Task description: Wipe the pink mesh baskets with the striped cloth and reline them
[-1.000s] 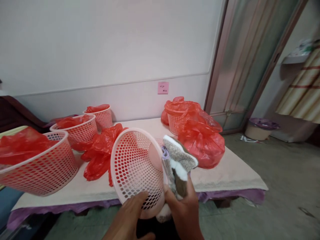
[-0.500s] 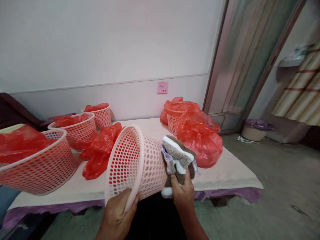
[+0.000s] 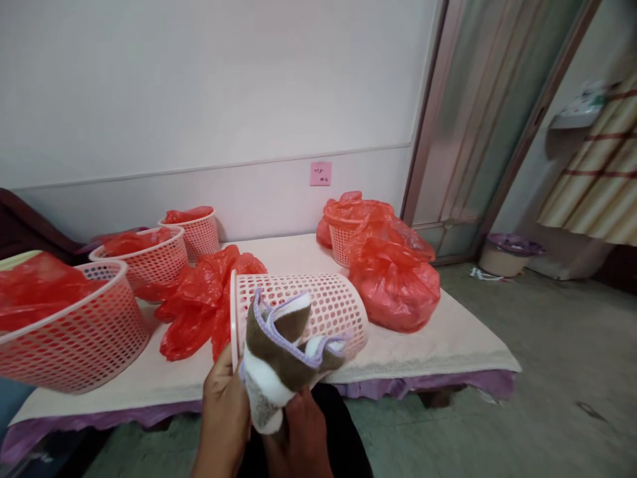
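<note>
A pale pink perforated plastic basket (image 3: 323,299) is tipped on its side above the front of the covered table, its rim facing left. My left hand (image 3: 223,398) grips the rim from below, fingers partly hidden behind the cloth. In my right hand (image 3: 303,425) is a brown, grey and white striped cloth (image 3: 279,358) with purple edging, bunched up and lying against the near side of the basket. A crumpled red plastic bag (image 3: 199,299) lies just left of the basket.
Three pink baskets with red bags stand at left, the nearest basket (image 3: 94,332) being largest. At right sit a full red bag (image 3: 398,285) and a bagged basket (image 3: 341,242). A pink note (image 3: 321,174) sticks to the wall. A bin (image 3: 507,255) stands on the floor.
The basket has turned so that its opening faces left, away from view. My right hand has moved the cloth leftward, from the basket's base to near its rim.
</note>
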The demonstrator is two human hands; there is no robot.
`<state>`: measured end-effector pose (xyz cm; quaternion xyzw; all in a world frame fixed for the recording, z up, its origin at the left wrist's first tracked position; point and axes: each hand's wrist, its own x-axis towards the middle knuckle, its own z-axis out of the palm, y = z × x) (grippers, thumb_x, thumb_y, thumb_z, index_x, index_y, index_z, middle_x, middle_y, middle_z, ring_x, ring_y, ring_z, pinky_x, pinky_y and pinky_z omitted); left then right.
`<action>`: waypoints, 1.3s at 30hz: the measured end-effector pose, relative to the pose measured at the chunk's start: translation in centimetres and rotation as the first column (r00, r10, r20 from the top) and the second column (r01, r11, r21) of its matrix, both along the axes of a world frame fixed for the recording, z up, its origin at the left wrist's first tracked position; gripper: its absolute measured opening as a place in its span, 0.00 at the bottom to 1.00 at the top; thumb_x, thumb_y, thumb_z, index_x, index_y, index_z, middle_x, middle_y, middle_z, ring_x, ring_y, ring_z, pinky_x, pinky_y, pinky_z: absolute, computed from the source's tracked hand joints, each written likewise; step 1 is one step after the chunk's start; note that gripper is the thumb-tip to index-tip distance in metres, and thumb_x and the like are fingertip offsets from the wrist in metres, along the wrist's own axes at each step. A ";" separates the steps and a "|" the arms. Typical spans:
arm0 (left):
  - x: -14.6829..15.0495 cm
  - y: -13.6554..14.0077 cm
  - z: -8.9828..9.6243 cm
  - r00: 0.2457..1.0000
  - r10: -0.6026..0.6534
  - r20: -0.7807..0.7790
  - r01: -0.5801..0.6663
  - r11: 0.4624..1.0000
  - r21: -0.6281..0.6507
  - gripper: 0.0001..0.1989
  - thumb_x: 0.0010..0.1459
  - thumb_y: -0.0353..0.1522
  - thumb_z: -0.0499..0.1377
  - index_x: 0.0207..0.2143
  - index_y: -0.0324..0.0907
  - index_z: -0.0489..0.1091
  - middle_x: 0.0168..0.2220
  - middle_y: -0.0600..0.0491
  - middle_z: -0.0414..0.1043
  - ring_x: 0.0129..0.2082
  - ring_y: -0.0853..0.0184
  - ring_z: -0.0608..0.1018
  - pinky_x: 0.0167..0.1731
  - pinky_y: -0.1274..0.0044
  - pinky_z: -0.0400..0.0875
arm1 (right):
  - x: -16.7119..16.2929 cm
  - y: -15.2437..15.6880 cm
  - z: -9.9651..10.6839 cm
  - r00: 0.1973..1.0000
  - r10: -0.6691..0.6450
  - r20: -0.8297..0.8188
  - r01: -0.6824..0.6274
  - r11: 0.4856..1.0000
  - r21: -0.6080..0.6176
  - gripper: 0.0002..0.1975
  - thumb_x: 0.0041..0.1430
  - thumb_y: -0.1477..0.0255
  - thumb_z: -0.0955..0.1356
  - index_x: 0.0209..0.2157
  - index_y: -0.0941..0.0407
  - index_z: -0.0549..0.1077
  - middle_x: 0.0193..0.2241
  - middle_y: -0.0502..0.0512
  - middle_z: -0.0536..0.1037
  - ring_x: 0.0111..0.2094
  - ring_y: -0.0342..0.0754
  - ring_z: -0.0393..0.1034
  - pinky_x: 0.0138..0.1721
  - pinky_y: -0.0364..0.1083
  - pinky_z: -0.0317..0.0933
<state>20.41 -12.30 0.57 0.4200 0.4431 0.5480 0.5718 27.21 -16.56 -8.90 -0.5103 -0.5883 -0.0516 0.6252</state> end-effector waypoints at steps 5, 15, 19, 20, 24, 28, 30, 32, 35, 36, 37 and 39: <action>-0.7 0.1 1.0 0.996 0.080 0.027 -0.079 0.997 -0.018 0.24 0.48 0.42 0.67 0.47 0.43 0.72 0.31 0.54 0.79 0.32 0.64 0.80 0.32 0.76 0.75 | 6.0 1.0 -1.5 0.962 -0.238 -0.134 0.228 0.970 -0.087 0.11 0.53 0.72 0.63 0.39 0.54 0.70 0.30 0.55 0.77 0.31 0.51 0.73 0.31 0.47 0.67; 0.2 0.2 2.0 0.983 0.073 0.168 -0.057 0.994 -0.096 0.14 0.53 0.40 0.64 0.40 0.43 0.72 0.35 0.54 0.78 0.38 0.63 0.79 0.39 0.73 0.73 | 5.3 0.1 -2.6 0.857 -0.346 -0.383 0.229 0.920 -0.319 0.15 0.54 0.61 0.67 0.39 0.57 0.72 0.27 0.56 0.79 0.27 0.52 0.73 0.28 0.48 0.68; 0.3 1.5 2.0 0.982 0.166 -0.094 -0.165 0.986 0.023 0.15 0.52 0.43 0.63 0.36 0.42 0.75 0.33 0.53 0.79 0.39 0.61 0.79 0.40 0.74 0.71 | -1.1 -1.6 -1.8 0.930 -0.084 -0.357 0.023 0.985 -0.172 0.21 0.56 0.67 0.65 0.52 0.50 0.69 0.38 0.54 0.80 0.38 0.54 0.77 0.35 0.47 0.73; 0.2 1.8 1.9 0.971 0.189 -0.146 -0.184 0.982 0.048 0.16 0.52 0.44 0.63 0.35 0.41 0.76 0.33 0.53 0.79 0.39 0.61 0.79 0.40 0.74 0.71 | -2.1 -1.8 -1.9 0.932 -0.087 -0.353 0.030 0.986 -0.164 0.22 0.55 0.68 0.65 0.53 0.49 0.69 0.38 0.54 0.81 0.38 0.54 0.77 0.36 0.48 0.73; 0.2 2.9 1.4 0.980 0.192 -0.059 -0.192 0.981 0.014 0.18 0.50 0.44 0.63 0.35 0.39 0.77 0.30 0.52 0.79 0.36 0.60 0.79 0.39 0.72 0.72 | -3.3 -2.2 -2.9 0.941 -0.153 -0.303 0.112 0.983 -0.147 0.25 0.54 0.69 0.65 0.56 0.51 0.67 0.42 0.58 0.80 0.40 0.58 0.77 0.40 0.52 0.73; 1.1 2.4 1.6 0.989 0.146 0.033 -0.145 0.989 -0.034 0.20 0.49 0.43 0.64 0.38 0.37 0.76 0.29 0.52 0.78 0.33 0.61 0.79 0.37 0.72 0.72 | -3.3 -2.2 -3.9 0.927 -0.302 -0.223 0.274 0.950 -0.148 0.28 0.50 0.65 0.70 0.54 0.55 0.68 0.43 0.64 0.79 0.41 0.62 0.77 0.38 0.54 0.74; 1.5 1.8 2.1 0.994 0.071 0.087 -0.067 0.997 -0.047 0.21 0.50 0.43 0.64 0.41 0.38 0.75 0.31 0.52 0.78 0.32 0.63 0.79 0.37 0.73 0.72 | -3.2 -2.2 -3.7 0.914 -0.349 -0.205 0.319 0.933 -0.164 0.24 0.49 0.67 0.71 0.50 0.54 0.71 0.39 0.63 0.81 0.38 0.61 0.78 0.36 0.53 0.74; 1.8 1.1 2.5 0.990 -0.033 0.137 0.039 0.998 -0.045 0.20 0.51 0.42 0.64 0.43 0.39 0.74 0.34 0.52 0.78 0.32 0.65 0.79 0.36 0.75 0.72 | -2.8 -2.1 -2.9 0.915 -0.345 -0.208 0.312 0.934 -0.175 0.22 0.50 0.68 0.71 0.48 0.54 0.72 0.35 0.60 0.81 0.35 0.59 0.78 0.34 0.51 0.74; 1.9 0.3 2.4 0.972 -0.188 0.142 0.192 0.981 -0.013 0.18 0.54 0.40 0.63 0.45 0.42 0.72 0.36 0.53 0.78 0.34 0.67 0.79 0.38 0.76 0.72 | -1.5 -1.9 -0.9 0.918 -0.274 -0.285 0.232 0.957 -0.173 0.22 0.53 0.67 0.68 0.50 0.56 0.70 0.32 0.58 0.81 0.31 0.55 0.78 0.32 0.49 0.73; 1.7 0.1 2.1 0.964 -0.234 0.123 0.236 0.972 -0.001 0.18 0.56 0.40 0.62 0.46 0.43 0.72 0.38 0.53 0.78 0.36 0.66 0.79 0.40 0.76 0.72 | -0.9 -1.8 -0.1 0.912 -0.254 -0.322 0.208 0.963 -0.170 0.22 0.54 0.67 0.68 0.50 0.57 0.70 0.31 0.58 0.81 0.30 0.54 0.78 0.31 0.48 0.72; 1.3 0.0 1.5 0.952 -0.289 0.100 0.289 0.957 0.010 0.18 0.57 0.40 0.61 0.48 0.44 0.71 0.40 0.52 0.78 0.39 0.65 0.79 0.42 0.75 0.72 | -0.1 -1.8 0.7 0.901 -0.241 -0.360 0.191 0.967 -0.169 0.21 0.54 0.67 0.68 0.49 0.58 0.69 0.31 0.57 0.81 0.29 0.53 0.77 0.31 0.47 0.72; 0.0 -0.3 -0.4 0.913 -0.407 0.027 0.406 0.913 0.036 0.19 0.57 0.40 0.61 0.49 0.45 0.71 0.45 0.48 0.77 0.45 0.61 0.78 0.47 0.71 0.71 | 1.6 -1.9 2.3 0.872 -0.223 -0.436 0.161 0.971 -0.176 0.19 0.54 0.65 0.68 0.47 0.58 0.70 0.31 0.57 0.81 0.29 0.51 0.76 0.31 0.46 0.71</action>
